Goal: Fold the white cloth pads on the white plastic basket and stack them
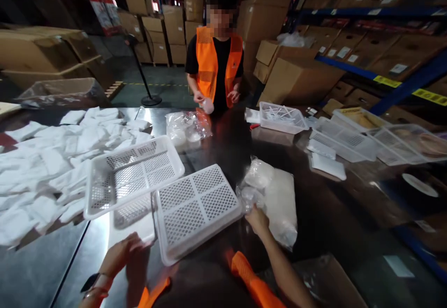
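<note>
My left hand is closed, with its blurred fingertips pinching the near edge of a flat white packet. That packet lies beside a white mesh basket, which sits tilted over another white tray. Between my hands, a second white basket rests bottom up, its mesh base facing me. My right hand reaches past its right corner, fingers closed on a small clear plastic bag. Under and behind that bag lies a large clear bag of white material.
A heap of white pouches covers the left of the dark table. Across it, a person in an orange vest holds a translucent round piece near a plastic bag. More white baskets stand back right, beside shelving with cartons.
</note>
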The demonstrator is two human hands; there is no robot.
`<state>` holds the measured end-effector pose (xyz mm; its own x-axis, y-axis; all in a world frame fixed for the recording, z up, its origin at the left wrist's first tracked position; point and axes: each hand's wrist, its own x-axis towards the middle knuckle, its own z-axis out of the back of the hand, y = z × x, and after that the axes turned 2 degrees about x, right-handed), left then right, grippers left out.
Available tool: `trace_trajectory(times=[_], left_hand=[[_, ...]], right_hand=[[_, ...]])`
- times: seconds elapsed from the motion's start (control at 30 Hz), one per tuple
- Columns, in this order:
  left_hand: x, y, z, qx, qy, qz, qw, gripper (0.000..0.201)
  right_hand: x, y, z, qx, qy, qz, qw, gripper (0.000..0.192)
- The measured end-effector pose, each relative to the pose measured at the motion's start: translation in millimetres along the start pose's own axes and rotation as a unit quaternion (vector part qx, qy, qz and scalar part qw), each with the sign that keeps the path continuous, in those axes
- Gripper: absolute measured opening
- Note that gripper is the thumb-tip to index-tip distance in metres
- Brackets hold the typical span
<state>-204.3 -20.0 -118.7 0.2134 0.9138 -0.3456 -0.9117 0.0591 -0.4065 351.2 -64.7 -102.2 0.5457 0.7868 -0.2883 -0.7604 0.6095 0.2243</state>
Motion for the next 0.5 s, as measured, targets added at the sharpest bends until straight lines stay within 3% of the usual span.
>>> trace_trajectory(times=[0.07, 0.17, 0.33, 0.5], left_hand=[[1, -4, 8.4, -0.011, 0.005, -0.023, 1.0, 0.029], [5, -2, 9.1, -0.004, -0.041, -0.061, 0.997, 0.031], [14, 9, 2.5, 0.016, -0.053, -0.029, 0.998, 0.033], [15, 3, 14.1, 0.017, -0.042, -0.037, 0.998, 0.029]], right_hand=[[-14, -6, -7, 0.019, 0.019, 0.008, 1.0, 0.06], [-23, -19, -14, 0.064, 0.021, 0.006, 0.998, 0.07], [-28, -32, -21, 0.171, -0.102, -0.056, 0.978, 0.063], [-48, -30, -36, 0.157, -0.163, -0.055, 0.973, 0.062]])
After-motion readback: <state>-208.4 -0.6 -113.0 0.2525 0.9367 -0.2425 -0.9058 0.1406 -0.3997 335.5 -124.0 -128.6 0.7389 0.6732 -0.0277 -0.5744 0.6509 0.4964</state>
